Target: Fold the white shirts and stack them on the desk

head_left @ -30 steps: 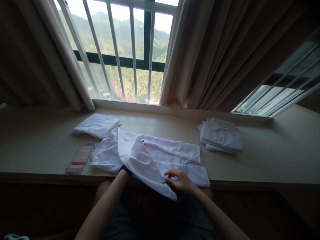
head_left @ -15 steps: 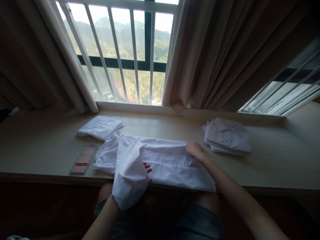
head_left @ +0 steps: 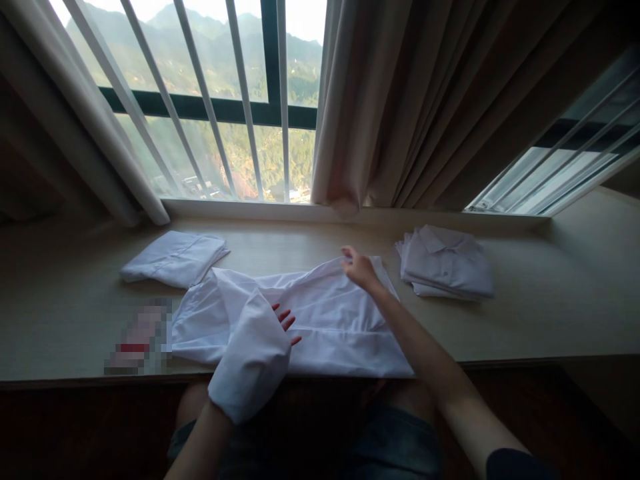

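Left fingers [head_left: 289, 324] stood spread, gripping nothing, showing from a draped fold of the white garment [head_left: 345, 347] that lay on the surface [head_left: 540, 327] beneath them; right fingers [head_left: 351, 252] curled loosely by its far edge — whether pinching, I couldn't tell. I judged it light, limp, easily creased — best pinched at the edge beside the right fingers.

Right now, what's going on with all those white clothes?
A person's left hand is inside a sleeve-like part of a spread-out white cloth garment, its fingers poking out, spread. The right hand is at the garment's far edge, fingers parted; I can't tell if it's touching. The garment lies on a pale, flat, wood-look surface, with a folded white cloth bundle to the left and a pile of folded white shirts to the right.
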Action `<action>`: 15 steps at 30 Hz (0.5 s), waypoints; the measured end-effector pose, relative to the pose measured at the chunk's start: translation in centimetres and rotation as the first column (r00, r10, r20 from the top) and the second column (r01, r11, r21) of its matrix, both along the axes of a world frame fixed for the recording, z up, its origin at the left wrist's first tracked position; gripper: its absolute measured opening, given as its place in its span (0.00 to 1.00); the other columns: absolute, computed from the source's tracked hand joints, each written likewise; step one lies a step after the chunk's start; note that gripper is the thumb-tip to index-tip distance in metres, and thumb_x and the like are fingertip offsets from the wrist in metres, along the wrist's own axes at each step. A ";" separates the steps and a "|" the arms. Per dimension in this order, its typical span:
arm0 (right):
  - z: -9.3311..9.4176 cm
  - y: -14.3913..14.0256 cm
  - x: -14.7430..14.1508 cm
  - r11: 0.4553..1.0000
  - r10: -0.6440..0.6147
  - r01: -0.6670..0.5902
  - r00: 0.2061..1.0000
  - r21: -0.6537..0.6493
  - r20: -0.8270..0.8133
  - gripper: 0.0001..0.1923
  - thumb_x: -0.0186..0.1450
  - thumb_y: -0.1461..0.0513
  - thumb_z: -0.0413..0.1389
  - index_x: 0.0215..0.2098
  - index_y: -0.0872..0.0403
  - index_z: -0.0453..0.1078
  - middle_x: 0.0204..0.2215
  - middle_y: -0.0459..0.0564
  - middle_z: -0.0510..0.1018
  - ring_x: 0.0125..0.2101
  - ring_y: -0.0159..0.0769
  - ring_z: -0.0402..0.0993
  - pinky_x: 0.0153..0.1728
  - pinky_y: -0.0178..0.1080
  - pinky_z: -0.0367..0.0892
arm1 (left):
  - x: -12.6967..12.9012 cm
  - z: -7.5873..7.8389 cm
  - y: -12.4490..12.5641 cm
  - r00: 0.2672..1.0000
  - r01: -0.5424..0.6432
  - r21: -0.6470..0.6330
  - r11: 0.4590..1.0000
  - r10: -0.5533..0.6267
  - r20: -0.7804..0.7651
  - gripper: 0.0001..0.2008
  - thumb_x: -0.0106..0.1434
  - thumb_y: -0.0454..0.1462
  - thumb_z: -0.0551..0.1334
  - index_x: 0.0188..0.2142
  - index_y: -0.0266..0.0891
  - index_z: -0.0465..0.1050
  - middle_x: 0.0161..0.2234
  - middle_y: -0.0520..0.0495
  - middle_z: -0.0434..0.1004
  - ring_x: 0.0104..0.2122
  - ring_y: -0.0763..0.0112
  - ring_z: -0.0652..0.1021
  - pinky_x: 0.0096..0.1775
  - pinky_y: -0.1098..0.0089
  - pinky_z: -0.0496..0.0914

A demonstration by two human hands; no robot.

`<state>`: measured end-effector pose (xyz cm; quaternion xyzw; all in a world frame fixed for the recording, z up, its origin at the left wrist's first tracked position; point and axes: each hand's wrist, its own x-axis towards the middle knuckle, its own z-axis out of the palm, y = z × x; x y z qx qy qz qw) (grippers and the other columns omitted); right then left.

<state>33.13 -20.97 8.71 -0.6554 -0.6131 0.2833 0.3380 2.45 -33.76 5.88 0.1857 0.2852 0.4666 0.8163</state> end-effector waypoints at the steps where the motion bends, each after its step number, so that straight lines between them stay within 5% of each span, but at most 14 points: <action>1: -1.1 -2.6 -1.6 0.983 0.156 -0.173 0.963 -0.062 -0.218 0.29 0.63 0.62 0.60 0.62 0.54 0.64 0.58 0.61 0.72 0.59 0.45 0.69 0.59 0.47 0.64 | 0.8 0.0 0.8 0.999 0.015 0.007 1.000 -0.016 0.028 0.29 0.68 0.45 0.58 0.66 0.47 0.57 0.68 0.38 0.59 0.67 0.50 0.62 0.63 0.39 0.60; 2: -2.3 -5.3 -3.2 0.912 0.313 -0.395 0.842 -0.108 -0.440 0.35 0.59 0.60 0.65 0.64 0.52 0.62 0.58 0.59 0.73 0.59 0.45 0.69 0.58 0.47 0.65 | 1.6 0.1 1.6 0.998 0.032 0.013 0.999 -0.033 0.045 0.29 0.68 0.46 0.57 0.67 0.48 0.55 0.68 0.40 0.58 0.67 0.52 0.62 0.63 0.40 0.59; 4: -4.8 -10.3 -6.6 0.727 0.408 -0.680 0.537 -0.094 -0.738 0.49 0.51 0.60 0.72 0.67 0.45 0.57 0.61 0.54 0.70 0.62 0.44 0.65 0.60 0.48 0.62 | 3.0 0.6 2.8 0.998 0.044 0.018 0.999 -0.045 0.041 0.29 0.69 0.45 0.54 0.68 0.49 0.53 0.68 0.41 0.58 0.67 0.55 0.62 0.65 0.44 0.57; 5: -6.0 -12.4 -8.2 0.678 0.378 -0.732 0.425 -0.066 -0.823 0.51 0.49 0.59 0.73 0.67 0.44 0.57 0.62 0.53 0.69 0.62 0.44 0.65 0.61 0.48 0.62 | 3.7 1.0 3.2 0.999 0.041 0.012 0.999 -0.041 0.026 0.29 0.70 0.44 0.53 0.69 0.48 0.52 0.68 0.41 0.59 0.67 0.57 0.63 0.65 0.46 0.57; 7: -7.9 -15.3 -10.6 0.688 0.273 -0.724 0.312 -0.042 -0.910 0.53 0.44 0.59 0.75 0.65 0.44 0.60 0.60 0.52 0.71 0.59 0.45 0.68 0.57 0.47 0.66 | 4.6 2.1 3.7 1.000 0.005 0.015 1.000 -0.005 -0.003 0.28 0.71 0.43 0.51 0.69 0.45 0.52 0.67 0.40 0.61 0.66 0.59 0.64 0.66 0.50 0.57; 9: -9.1 -16.8 -11.8 0.711 0.179 -0.695 0.330 -0.110 -0.927 0.46 0.41 0.58 0.76 0.57 0.51 0.70 0.53 0.52 0.77 0.53 0.45 0.73 0.52 0.44 0.69 | 5.1 3.4 3.9 0.999 -0.039 0.041 0.998 0.039 -0.010 0.27 0.71 0.43 0.48 0.68 0.44 0.53 0.65 0.40 0.64 0.65 0.60 0.66 0.66 0.53 0.58; 12: -9.6 -17.6 -10.3 0.653 0.114 -0.711 0.434 -0.261 -0.894 0.32 0.37 0.57 0.77 0.39 0.58 0.78 0.37 0.50 0.81 0.38 0.40 0.77 0.42 0.40 0.72 | 4.6 5.2 4.3 0.997 -0.061 0.123 0.990 0.067 -0.041 0.25 0.71 0.42 0.47 0.66 0.43 0.59 0.63 0.43 0.67 0.63 0.62 0.68 0.65 0.54 0.60; 15: -8.2 -17.3 -5.1 0.661 0.077 -0.665 0.521 -0.348 -0.850 0.29 0.38 0.55 0.76 0.35 0.59 0.77 0.31 0.47 0.80 0.28 0.33 0.74 0.31 0.34 0.70 | 3.4 6.5 5.7 0.904 -0.070 0.226 0.972 0.158 -0.398 0.21 0.72 0.39 0.49 0.60 0.39 0.68 0.57 0.41 0.73 0.59 0.56 0.72 0.59 0.50 0.67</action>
